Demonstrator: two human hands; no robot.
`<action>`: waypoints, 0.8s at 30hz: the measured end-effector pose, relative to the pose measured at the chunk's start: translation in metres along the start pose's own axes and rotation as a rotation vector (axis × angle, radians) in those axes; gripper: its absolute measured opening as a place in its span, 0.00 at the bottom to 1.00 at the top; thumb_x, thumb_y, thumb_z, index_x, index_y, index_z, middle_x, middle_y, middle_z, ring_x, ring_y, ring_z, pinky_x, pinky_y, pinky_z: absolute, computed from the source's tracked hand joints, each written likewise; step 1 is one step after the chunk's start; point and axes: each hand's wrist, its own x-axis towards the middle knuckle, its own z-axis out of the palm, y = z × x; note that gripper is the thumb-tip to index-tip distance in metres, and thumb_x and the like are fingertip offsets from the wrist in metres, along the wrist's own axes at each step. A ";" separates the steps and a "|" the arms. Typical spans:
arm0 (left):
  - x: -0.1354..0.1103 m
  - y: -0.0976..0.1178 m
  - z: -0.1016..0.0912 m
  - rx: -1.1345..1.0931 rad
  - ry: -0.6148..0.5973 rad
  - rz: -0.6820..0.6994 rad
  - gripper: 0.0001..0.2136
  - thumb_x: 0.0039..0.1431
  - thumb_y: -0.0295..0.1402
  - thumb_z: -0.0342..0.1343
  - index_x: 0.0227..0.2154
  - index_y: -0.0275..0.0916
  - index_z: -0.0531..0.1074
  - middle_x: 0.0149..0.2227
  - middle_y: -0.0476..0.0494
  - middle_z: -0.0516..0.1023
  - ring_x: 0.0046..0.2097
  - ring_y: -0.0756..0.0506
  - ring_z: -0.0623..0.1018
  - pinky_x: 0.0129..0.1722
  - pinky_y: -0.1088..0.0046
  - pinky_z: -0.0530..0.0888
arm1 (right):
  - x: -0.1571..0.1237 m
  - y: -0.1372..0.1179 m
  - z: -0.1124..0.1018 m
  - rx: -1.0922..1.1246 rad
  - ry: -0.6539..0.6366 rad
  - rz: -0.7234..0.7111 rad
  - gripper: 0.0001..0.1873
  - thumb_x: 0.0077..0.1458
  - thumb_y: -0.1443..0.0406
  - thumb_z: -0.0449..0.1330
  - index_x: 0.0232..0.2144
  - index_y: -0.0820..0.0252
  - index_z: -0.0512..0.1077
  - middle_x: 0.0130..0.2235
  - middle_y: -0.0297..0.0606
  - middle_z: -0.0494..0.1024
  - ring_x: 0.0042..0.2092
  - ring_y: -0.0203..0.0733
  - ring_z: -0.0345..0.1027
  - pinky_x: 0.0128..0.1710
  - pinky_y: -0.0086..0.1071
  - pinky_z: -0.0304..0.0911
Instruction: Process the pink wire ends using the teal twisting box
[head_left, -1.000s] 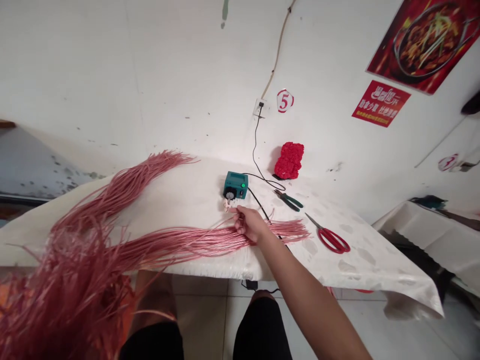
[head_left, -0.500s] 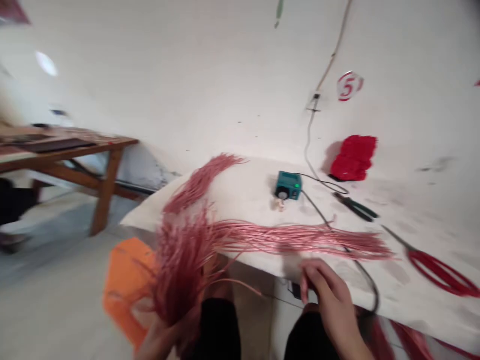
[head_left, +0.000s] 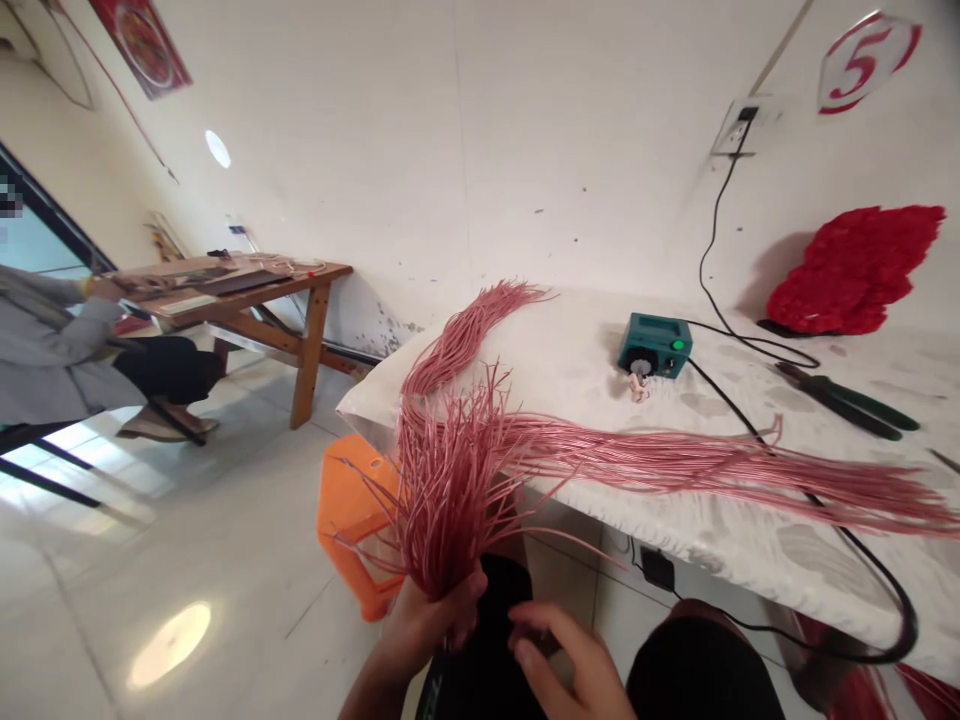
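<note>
My left hand [head_left: 431,625] is closed round the lower end of a thick bundle of pinkish-red wire-like strands [head_left: 446,490], whose loose tips fan upward. Just right of it, over my lap, my right hand [head_left: 566,655] has its fingers half curled and thumb apart, with nothing visible between them. Behind the held bundle, a long row of similar strands [head_left: 675,460] lies along the table's front edge. Another bunch [head_left: 472,335] rests near the table's left corner. Where these strands meet the held bundle is partly hidden.
On the white-covered table [head_left: 577,330] sit a small green motor box [head_left: 654,345], pliers [head_left: 847,400], a black cable [head_left: 757,430] and a red fluffy piece [head_left: 855,270]. An orange stool [head_left: 349,500] stands left of my legs. A seated person [head_left: 60,340] works at a wooden table [head_left: 307,350].
The view has turned left, bringing the seated person into sight. My right hand has moved from beside the table edge toward my left hand, which still grips the bundle.
</note>
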 end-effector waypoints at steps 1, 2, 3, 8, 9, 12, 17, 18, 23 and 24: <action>-0.001 0.000 0.000 0.001 0.004 -0.003 0.29 0.56 0.58 0.59 0.15 0.38 0.63 0.12 0.50 0.64 0.17 0.53 0.64 0.20 0.76 0.58 | 0.006 -0.008 -0.001 -0.007 -0.023 -0.038 0.10 0.59 0.58 0.59 0.39 0.50 0.80 0.33 0.37 0.82 0.35 0.43 0.77 0.38 0.32 0.71; -0.002 0.001 0.001 0.002 0.009 -0.006 0.29 0.56 0.58 0.60 0.16 0.37 0.64 0.13 0.50 0.64 0.17 0.53 0.63 0.19 0.76 0.58 | 0.011 -0.016 -0.002 -0.021 -0.051 -0.073 0.09 0.59 0.61 0.59 0.39 0.50 0.79 0.34 0.37 0.81 0.35 0.42 0.77 0.38 0.32 0.71; -0.003 0.000 0.001 0.002 0.012 -0.009 0.29 0.56 0.59 0.60 0.16 0.37 0.65 0.13 0.50 0.64 0.17 0.53 0.63 0.19 0.76 0.57 | 0.015 -0.022 -0.002 -0.036 -0.080 -0.107 0.09 0.59 0.62 0.59 0.39 0.51 0.79 0.33 0.37 0.81 0.35 0.42 0.77 0.37 0.31 0.72; -0.006 -0.003 0.003 0.014 0.036 -0.011 0.28 0.55 0.58 0.61 0.17 0.37 0.66 0.13 0.51 0.64 0.18 0.52 0.63 0.20 0.75 0.57 | 0.018 -0.046 -0.011 -0.041 -0.108 -0.191 0.10 0.63 0.65 0.57 0.42 0.50 0.77 0.32 0.35 0.79 0.31 0.39 0.76 0.34 0.32 0.73; -0.006 -0.003 0.003 0.020 0.043 -0.013 0.27 0.55 0.58 0.61 0.18 0.37 0.66 0.13 0.51 0.64 0.18 0.53 0.63 0.20 0.75 0.57 | 0.018 -0.052 -0.015 -0.027 -0.090 -0.185 0.10 0.63 0.64 0.57 0.43 0.49 0.77 0.31 0.35 0.79 0.30 0.39 0.75 0.33 0.32 0.73; -0.008 -0.005 0.005 0.031 0.064 -0.026 0.26 0.55 0.57 0.61 0.19 0.36 0.69 0.14 0.51 0.64 0.18 0.53 0.63 0.20 0.75 0.57 | 0.019 -0.075 -0.028 0.097 -0.008 -0.106 0.10 0.65 0.61 0.58 0.46 0.49 0.77 0.30 0.36 0.79 0.25 0.38 0.73 0.25 0.31 0.70; -0.009 -0.006 0.013 0.127 0.133 -0.069 0.26 0.54 0.56 0.61 0.18 0.37 0.69 0.15 0.50 0.65 0.19 0.52 0.63 0.21 0.74 0.57 | 0.031 -0.118 -0.047 0.309 0.105 -0.018 0.12 0.63 0.56 0.62 0.47 0.50 0.76 0.28 0.33 0.77 0.18 0.33 0.68 0.15 0.25 0.64; -0.010 -0.006 0.016 0.173 0.150 -0.075 0.26 0.53 0.57 0.60 0.18 0.37 0.68 0.15 0.50 0.65 0.19 0.51 0.63 0.21 0.74 0.58 | 0.034 -0.123 -0.048 0.325 0.114 -0.007 0.13 0.62 0.55 0.62 0.46 0.50 0.76 0.27 0.33 0.76 0.17 0.32 0.67 0.14 0.24 0.62; -0.011 0.001 0.026 0.280 0.192 -0.076 0.24 0.51 0.56 0.61 0.16 0.39 0.66 0.15 0.51 0.63 0.20 0.50 0.64 0.22 0.73 0.59 | 0.040 -0.121 -0.053 0.345 0.144 0.057 0.16 0.60 0.53 0.63 0.45 0.55 0.76 0.25 0.30 0.74 0.16 0.30 0.65 0.12 0.22 0.59; -0.011 0.003 0.027 0.290 0.196 -0.073 0.24 0.51 0.56 0.61 0.16 0.40 0.66 0.15 0.51 0.63 0.20 0.49 0.64 0.22 0.72 0.59 | 0.041 -0.119 -0.054 0.337 0.151 0.066 0.16 0.61 0.53 0.63 0.45 0.56 0.75 0.25 0.30 0.74 0.16 0.30 0.64 0.12 0.22 0.59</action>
